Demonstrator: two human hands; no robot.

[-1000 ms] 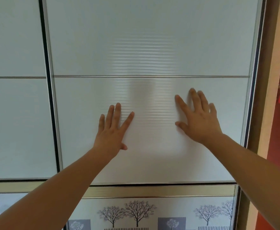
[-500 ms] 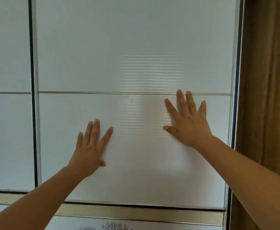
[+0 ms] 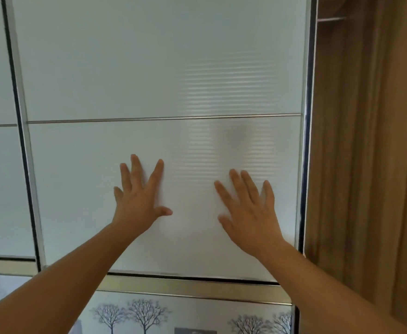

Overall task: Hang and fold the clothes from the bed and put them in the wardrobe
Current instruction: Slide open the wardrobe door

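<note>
Left hand and right hand flat, fingers spread, pressed on door, gripping nothing. Wardrobe interior showing right of door edge. Clothes out of view. Risk: palms slipping on smooth face; uneven push jamming door.

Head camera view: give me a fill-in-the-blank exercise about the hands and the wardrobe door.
1. The frosted white sliding wardrobe door has ____ hands pressed flat on it.
2. The left hand sits ____ in the picture than the right hand.
3. The printed strip low on the door shows bare ____.
4. The brown wood-grain panel lies on the door's ____ side.
Missing words: two; higher; trees; right.
</note>
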